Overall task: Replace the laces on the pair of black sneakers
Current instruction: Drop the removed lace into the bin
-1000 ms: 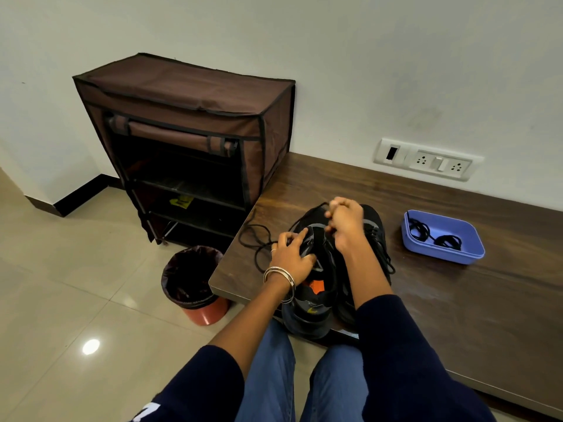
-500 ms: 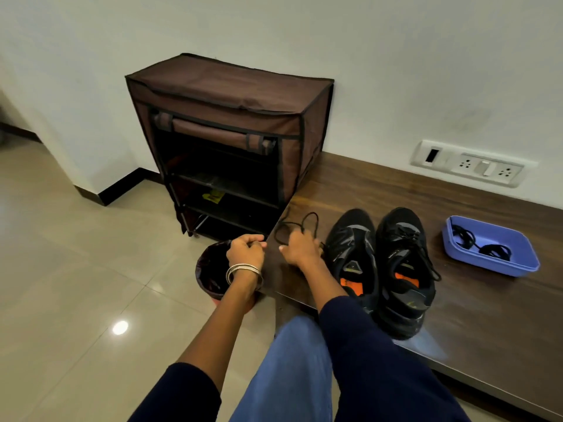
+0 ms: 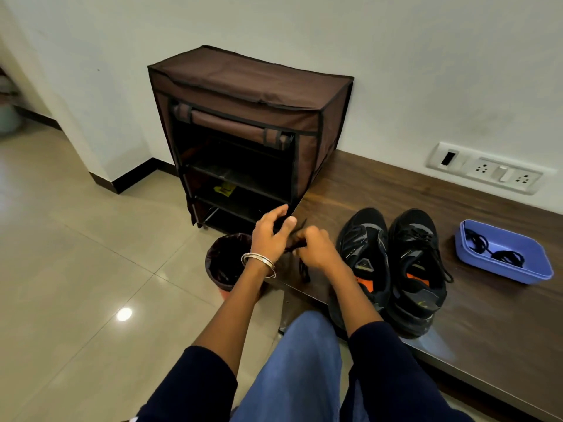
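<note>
Bunching a limp black removed shoelace (image 3: 294, 243) is what both hands appear to be occupied with, at the left end of the dark wood-grain bench (image 3: 380, 190). The left hand (image 3: 269, 236), with thin silver bangles (image 3: 259, 260) on its wrist, is seen with fingers curled round part of the lace, thumb up. The right hand (image 3: 315, 249) is closed over the other part, and a short tail of lace is left hanging below it. The two hands are almost touching, so the lace is held gathered, not stretched along any clear axis.

The relation that matters: the round bin lined with a dark bag (image 3: 225, 260) stands on the floor just beside and below the left hand, so that hand is judged the nearer for a drop. The pair of black sneakers (image 3: 393, 263) stands upright, side by side on the bench just to the right of the right hand, toes towards the wall; the left shoe looks unlaced, the right one laced. Coiled black replacement laces (image 3: 493, 248) lie in the shallow blue plastic tray (image 3: 518, 274), well apart on the far side of the shoes, nearer the right hand.
</note>
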`<state>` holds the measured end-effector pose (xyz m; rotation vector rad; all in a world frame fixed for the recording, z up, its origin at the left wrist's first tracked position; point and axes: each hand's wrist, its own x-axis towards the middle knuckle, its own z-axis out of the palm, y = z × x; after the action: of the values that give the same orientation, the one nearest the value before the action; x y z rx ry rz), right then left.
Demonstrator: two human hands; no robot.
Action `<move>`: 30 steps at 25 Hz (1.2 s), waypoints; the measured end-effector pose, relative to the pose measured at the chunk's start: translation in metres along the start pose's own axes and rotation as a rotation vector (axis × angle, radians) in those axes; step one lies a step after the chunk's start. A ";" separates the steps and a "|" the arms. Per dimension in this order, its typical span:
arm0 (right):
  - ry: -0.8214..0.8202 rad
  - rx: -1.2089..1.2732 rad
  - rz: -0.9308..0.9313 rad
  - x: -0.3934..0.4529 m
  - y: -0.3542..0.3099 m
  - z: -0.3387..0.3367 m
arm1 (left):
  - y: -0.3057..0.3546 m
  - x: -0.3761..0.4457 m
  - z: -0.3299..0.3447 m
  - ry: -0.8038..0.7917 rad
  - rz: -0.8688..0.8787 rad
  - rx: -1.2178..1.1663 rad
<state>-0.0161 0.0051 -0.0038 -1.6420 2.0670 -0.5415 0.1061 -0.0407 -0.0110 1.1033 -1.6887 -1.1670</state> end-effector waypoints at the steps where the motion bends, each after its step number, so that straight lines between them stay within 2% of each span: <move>1: -0.025 0.077 -0.074 -0.004 -0.008 -0.018 | 0.011 0.002 -0.004 -0.118 0.015 -0.045; 3: 0.032 0.330 -0.166 -0.014 -0.024 -0.051 | 0.027 0.003 -0.010 -0.345 0.014 -0.157; 5: 0.146 0.688 -0.165 -0.026 -0.040 -0.075 | 0.037 -0.003 -0.012 -0.414 -0.014 -0.260; 7: 0.254 0.984 -0.129 -0.034 -0.054 -0.088 | 0.043 -0.012 -0.017 -0.388 -0.067 -0.347; 9: 0.312 1.334 -0.074 -0.037 -0.063 -0.091 | 0.049 -0.022 -0.026 -0.408 -0.121 -0.328; 12: 0.259 1.861 0.029 -0.039 -0.070 -0.090 | 0.054 -0.031 -0.046 -0.374 -0.250 -0.280; 14: 0.211 2.029 0.111 -0.037 -0.075 -0.078 | 0.052 -0.026 -0.056 -0.253 -0.338 -0.356; 17: 0.220 2.046 0.272 -0.021 -0.091 -0.046 | 0.049 -0.016 -0.059 -0.068 -0.501 -0.635; 19: 0.254 1.882 0.401 -0.002 -0.104 -0.019 | 0.042 -0.001 -0.057 0.023 -0.631 -0.765; 24: 0.166 1.231 0.477 0.068 -0.104 0.064 | -0.014 0.057 -0.074 0.140 -0.829 -0.667; 26: 0.087 1.159 0.569 0.105 -0.092 0.101 | -0.051 0.080 -0.080 0.167 -0.915 -0.709; 30: -0.030 1.192 0.803 0.154 -0.073 0.155 | -0.134 0.103 -0.076 0.257 -1.074 -0.734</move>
<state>0.1000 -0.1655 -0.1063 -0.1262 1.5734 -1.0933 0.1736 -0.1845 -0.1057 1.5725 -0.2749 -1.9409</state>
